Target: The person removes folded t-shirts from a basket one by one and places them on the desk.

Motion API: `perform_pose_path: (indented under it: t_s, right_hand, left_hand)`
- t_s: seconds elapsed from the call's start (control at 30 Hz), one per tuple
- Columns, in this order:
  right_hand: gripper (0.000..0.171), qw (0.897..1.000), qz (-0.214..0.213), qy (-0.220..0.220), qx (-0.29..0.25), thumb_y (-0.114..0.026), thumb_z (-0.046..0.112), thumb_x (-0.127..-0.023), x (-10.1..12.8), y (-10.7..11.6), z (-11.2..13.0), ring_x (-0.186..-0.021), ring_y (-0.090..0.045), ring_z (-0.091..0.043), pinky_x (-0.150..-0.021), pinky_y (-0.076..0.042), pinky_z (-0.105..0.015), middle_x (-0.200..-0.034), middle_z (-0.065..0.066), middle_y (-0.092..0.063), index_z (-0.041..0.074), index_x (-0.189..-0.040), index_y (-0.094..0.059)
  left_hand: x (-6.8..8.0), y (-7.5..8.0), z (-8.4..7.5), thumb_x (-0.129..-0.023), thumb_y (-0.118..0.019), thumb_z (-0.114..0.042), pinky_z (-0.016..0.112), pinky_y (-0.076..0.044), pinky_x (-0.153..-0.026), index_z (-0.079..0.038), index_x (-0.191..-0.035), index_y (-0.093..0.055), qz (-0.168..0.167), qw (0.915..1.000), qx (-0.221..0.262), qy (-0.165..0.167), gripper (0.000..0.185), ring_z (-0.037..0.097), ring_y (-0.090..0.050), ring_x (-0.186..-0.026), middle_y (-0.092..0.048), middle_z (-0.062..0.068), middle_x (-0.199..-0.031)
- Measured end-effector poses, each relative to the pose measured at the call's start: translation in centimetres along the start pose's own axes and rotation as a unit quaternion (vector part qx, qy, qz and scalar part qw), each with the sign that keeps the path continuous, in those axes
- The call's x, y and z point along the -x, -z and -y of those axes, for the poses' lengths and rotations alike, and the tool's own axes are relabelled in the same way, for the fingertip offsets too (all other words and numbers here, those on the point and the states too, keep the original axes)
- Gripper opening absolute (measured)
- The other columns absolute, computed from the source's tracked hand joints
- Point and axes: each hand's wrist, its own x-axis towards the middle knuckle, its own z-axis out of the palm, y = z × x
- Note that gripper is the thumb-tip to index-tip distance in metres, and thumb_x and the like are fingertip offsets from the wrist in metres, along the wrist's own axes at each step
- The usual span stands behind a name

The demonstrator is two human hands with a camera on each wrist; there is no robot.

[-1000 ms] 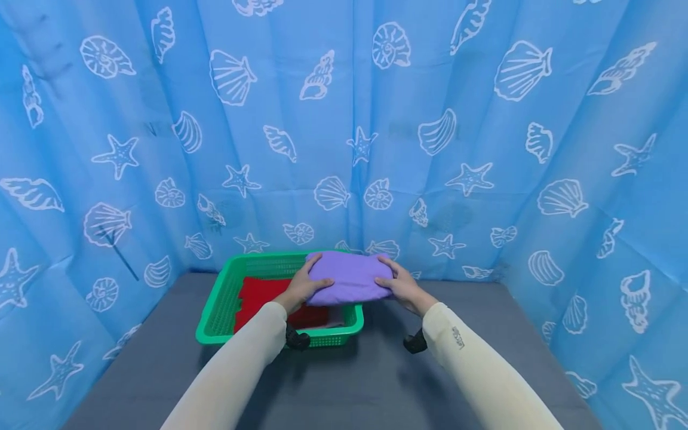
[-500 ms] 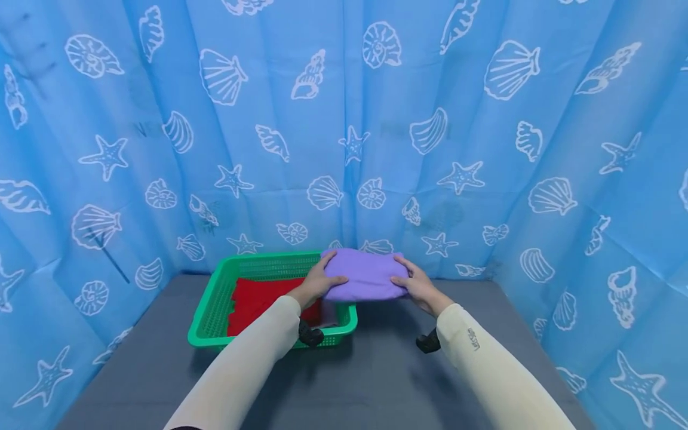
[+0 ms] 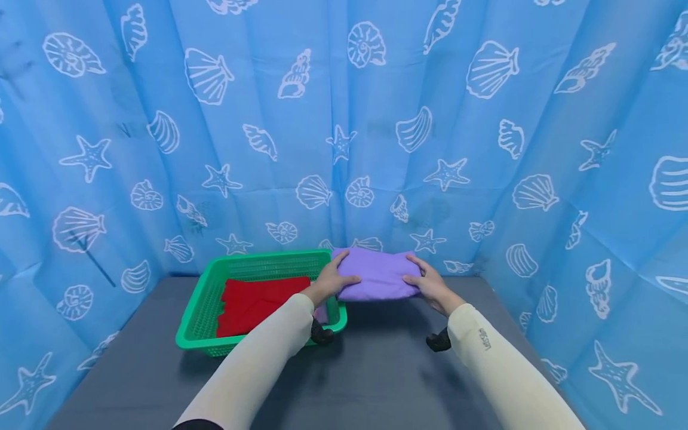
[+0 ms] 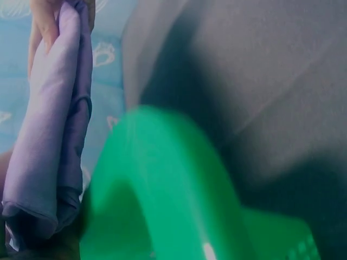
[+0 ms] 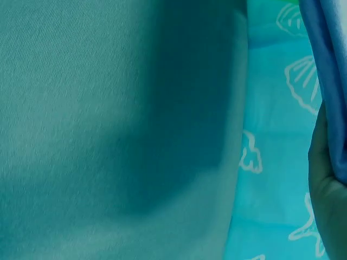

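A folded purple cloth is held up above the table, level between both hands. My left hand grips its left end, thumb on top and the other fingers around the far edge. At the other end my right hand holds it the same way. In the left wrist view the folded layers of the purple cloth show edge-on. The right wrist view catches only a strip of the cloth beside the right hand. The left forearm passes over the right end of a green basket.
Inside the basket lies a red cloth, with a pale purple piece at its right end. Grey fabric covers the table. A blue curtain with white shells and starfish hangs behind and along both sides.
Both hands have carried the purple cloth to the right, away from over the basket. More of the red cloth shows now. The whole view has shifted slightly as the head turned right.
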Motion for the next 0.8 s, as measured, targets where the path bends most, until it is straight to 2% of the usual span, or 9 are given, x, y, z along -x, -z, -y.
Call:
perform_pose_path:
  t_s: [0.27, 0.4, 0.6, 0.7, 0.8]
  right_hand:
    - [0.068, 1.000, -0.019, 0.003, 0.003, -0.046, -0.002, -0.101, 0.6, 1.7, -0.5, -0.148, -0.012, -0.042, -0.115, -0.029, -0.053, -0.162, -0.025, -0.004, 0.014, -0.159, -0.015]
    - [0.069, 0.999, -0.027, 0.010, 0.014, -0.048, -0.002, -0.100, 0.6, 2.3, -0.8, -0.148, -0.014, -0.043, -0.114, -0.032, -0.052, -0.162, -0.026, -0.003, 0.012, -0.159, -0.015]
    - [0.070, 0.999, -0.037, 0.014, 0.010, -0.047, -0.002, -0.100, 0.9, 3.2, -1.4, -0.148, -0.006, -0.044, -0.116, -0.026, -0.054, -0.163, -0.023, 0.005, 0.013, -0.159, -0.013]
    - [0.070, 0.999, -0.040, 0.007, -0.003, -0.046, -0.003, -0.100, 0.9, 3.8, -1.8, -0.149, -0.003, -0.043, -0.117, -0.024, -0.053, -0.163, -0.020, 0.010, 0.015, -0.159, -0.011]
    - [0.070, 0.999, -0.042, -0.004, -0.010, -0.045, -0.004, -0.101, 1.0, 4.4, -2.2, -0.149, -0.003, -0.043, -0.117, -0.024, -0.052, -0.164, -0.018, 0.011, 0.015, -0.159, -0.011]
  left_hand:
    - [-0.2, -2.4, -1.0, -0.087, -0.075, -0.021, 0.052, -0.034, -0.113, -0.020, -0.156, -0.032, -0.005, 0.9999, 0.004, -0.008, 0.081, 0.037, -0.029, -0.145, -0.032, 0.017, -0.158]
    - [0.0, -3.5, -1.2, -0.088, -0.075, -0.019, 0.052, -0.036, -0.112, -0.021, -0.154, -0.035, -0.033, 0.9992, 0.022, -0.003, 0.077, 0.037, -0.031, -0.144, -0.035, 0.016, -0.156]
    - [-0.1, -5.7, -1.7, -0.088, -0.075, -0.017, 0.050, -0.040, -0.109, -0.024, -0.152, -0.040, -0.088, 0.9954, 0.030, 0.022, 0.073, 0.035, -0.036, -0.142, -0.040, 0.012, -0.154]
    - [-0.3, -6.7, -1.8, -0.088, -0.075, -0.016, 0.050, -0.040, -0.109, -0.025, -0.151, -0.041, -0.097, 0.9944, 0.027, 0.032, 0.073, 0.035, -0.036, -0.142, -0.041, 0.012, -0.154]
    - [-0.4, -7.4, -1.6, -0.088, -0.074, -0.014, 0.050, -0.039, -0.109, -0.025, -0.152, -0.040, -0.093, 0.9943, 0.040, 0.035, 0.073, 0.036, -0.034, -0.143, -0.040, 0.012, -0.155]
